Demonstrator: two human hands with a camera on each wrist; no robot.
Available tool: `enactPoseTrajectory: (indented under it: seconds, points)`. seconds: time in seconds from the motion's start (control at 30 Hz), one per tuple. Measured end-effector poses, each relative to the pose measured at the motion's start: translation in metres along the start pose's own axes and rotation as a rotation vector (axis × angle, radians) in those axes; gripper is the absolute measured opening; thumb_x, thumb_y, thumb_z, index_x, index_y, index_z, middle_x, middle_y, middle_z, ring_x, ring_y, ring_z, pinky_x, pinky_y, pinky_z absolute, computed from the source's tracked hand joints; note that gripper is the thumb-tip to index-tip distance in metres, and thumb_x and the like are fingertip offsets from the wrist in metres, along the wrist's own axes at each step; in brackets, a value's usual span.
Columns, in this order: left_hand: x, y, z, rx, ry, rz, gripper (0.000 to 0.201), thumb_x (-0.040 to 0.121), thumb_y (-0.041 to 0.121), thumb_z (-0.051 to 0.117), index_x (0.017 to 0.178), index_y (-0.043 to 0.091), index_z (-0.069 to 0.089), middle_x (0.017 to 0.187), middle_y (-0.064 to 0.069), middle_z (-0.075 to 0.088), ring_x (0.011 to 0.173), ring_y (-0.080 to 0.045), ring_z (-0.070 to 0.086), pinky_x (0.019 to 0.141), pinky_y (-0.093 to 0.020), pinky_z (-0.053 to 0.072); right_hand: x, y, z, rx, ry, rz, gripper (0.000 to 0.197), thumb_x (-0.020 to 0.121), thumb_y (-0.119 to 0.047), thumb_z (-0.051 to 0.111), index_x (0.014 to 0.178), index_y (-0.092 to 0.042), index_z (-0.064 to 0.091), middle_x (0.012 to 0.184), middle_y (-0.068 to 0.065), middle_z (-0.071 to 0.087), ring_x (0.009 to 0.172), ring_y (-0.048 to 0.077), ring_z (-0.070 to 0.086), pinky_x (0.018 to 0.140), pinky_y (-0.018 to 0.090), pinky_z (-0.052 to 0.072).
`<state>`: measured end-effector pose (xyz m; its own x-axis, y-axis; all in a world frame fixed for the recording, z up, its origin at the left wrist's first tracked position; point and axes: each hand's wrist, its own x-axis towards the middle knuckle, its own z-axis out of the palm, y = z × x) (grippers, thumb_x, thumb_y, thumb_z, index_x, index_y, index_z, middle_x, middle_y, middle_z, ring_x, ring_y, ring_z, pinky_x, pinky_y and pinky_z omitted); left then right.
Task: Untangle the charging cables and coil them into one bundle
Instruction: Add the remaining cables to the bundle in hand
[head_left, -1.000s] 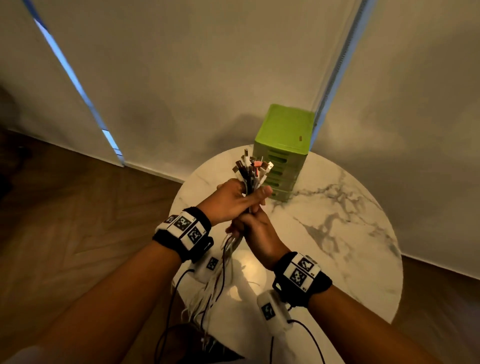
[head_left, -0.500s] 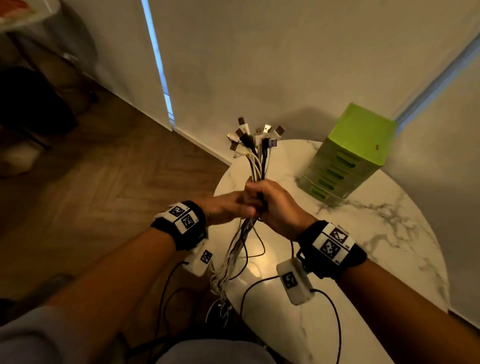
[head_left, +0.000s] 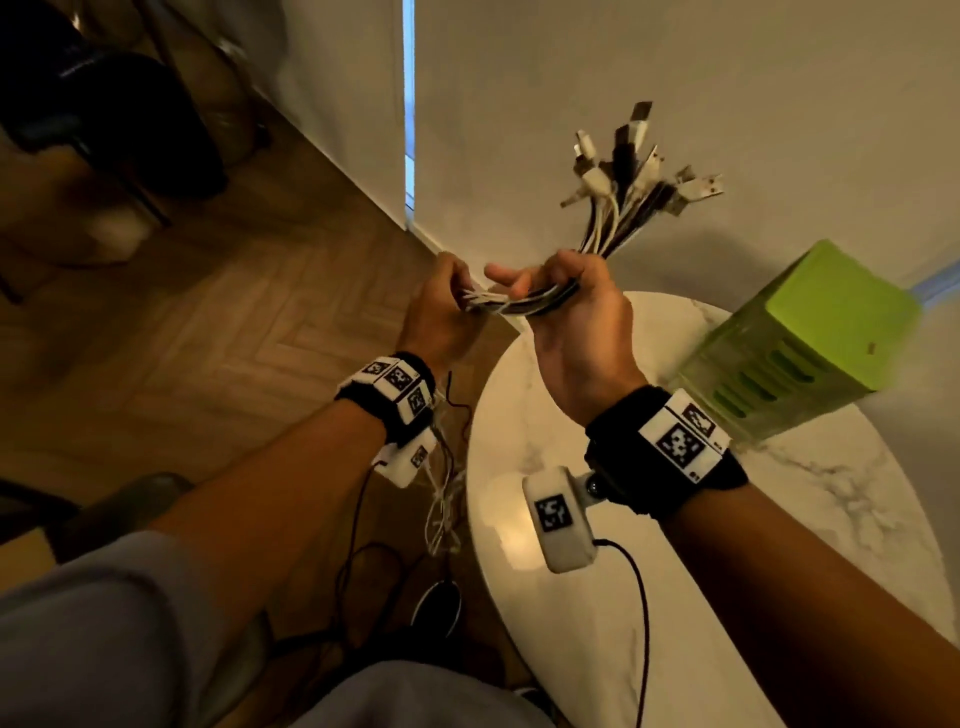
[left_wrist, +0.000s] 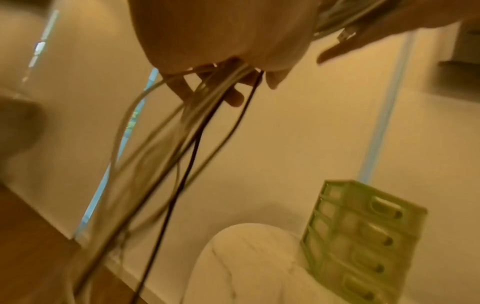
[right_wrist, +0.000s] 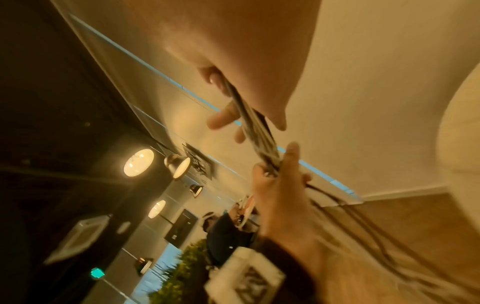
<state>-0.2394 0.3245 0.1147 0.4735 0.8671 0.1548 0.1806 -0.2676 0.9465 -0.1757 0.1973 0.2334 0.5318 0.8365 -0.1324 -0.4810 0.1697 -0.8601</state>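
Note:
A bundle of white and black charging cables (head_left: 519, 304) stretches between both hands above the table's left edge. My right hand (head_left: 576, 306) grips the bundle near its plug ends, and the plugs (head_left: 639, 171) fan out up and to the right. My left hand (head_left: 441, 312) holds the same bundle a short way to the left, fingers curled round it. Below the left hand the loose cable tails (left_wrist: 182, 148) hang down past the wrist toward the floor (head_left: 441, 509). The right wrist view shows the cables (right_wrist: 259, 135) running taut from my right palm to the left hand (right_wrist: 280, 185).
A round white marble table (head_left: 779, 545) lies under and right of the hands. A green drawer unit (head_left: 810, 338) stands at its far right, near the pale wall. Wooden floor (head_left: 234, 312) and a dark chair (head_left: 114, 114) are to the left. Wrist-camera wires hang by my forearms.
The hands have drawn apart along the bundle, the left sliding left and the right staying near the plugs. The bundle now lies nearly level between them, and the plugs tilt right.

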Motion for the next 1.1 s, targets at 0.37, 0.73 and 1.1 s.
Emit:
enactPoseTrajectory:
  seconds: [0.37, 0.73, 1.1]
  points:
    - [0.061, -0.02, -0.066, 0.38, -0.631, -0.039, 0.025, 0.083, 0.035, 0.081, 0.086, 0.016, 0.064, 0.074, -0.001, 0.062, 0.065, -0.014, 0.059, 0.058, -0.019, 0.044, 0.036, -0.023, -0.026, 0.038, 0.063, 0.05, 0.034, 0.097, -0.02, 0.036, 0.063, -0.022, 0.032, 0.051, -0.005, 0.019, 0.045, 0.015, 0.019, 0.057, 0.032, 0.041]
    - [0.038, -0.058, -0.034, 0.806, -0.699, 0.347, 0.022, 0.091, 0.038, 0.068, 0.101, 0.022, 0.055, 0.087, -0.003, 0.062, 0.079, -0.029, 0.062, 0.068, -0.038, 0.047, 0.031, -0.006, -0.073, -0.087, 0.242, 0.049, 0.036, 0.098, -0.02, 0.037, 0.063, -0.022, 0.029, 0.063, 0.0, 0.01, 0.054, 0.018, 0.01, 0.056, 0.032, 0.036]
    - [-0.016, -0.034, 0.031, 0.512, -1.11, 0.187, 0.101, 0.081, 0.09, 0.021, 0.157, 0.025, 0.025, 0.157, -0.002, 0.041, 0.137, -0.018, 0.045, 0.111, -0.033, 0.033, -0.005, 0.004, -0.13, -0.246, 0.177, 0.151, 0.037, 0.098, -0.021, 0.039, 0.064, -0.023, 0.026, 0.061, -0.001, 0.013, 0.054, 0.016, 0.011, 0.053, 0.032, 0.024]
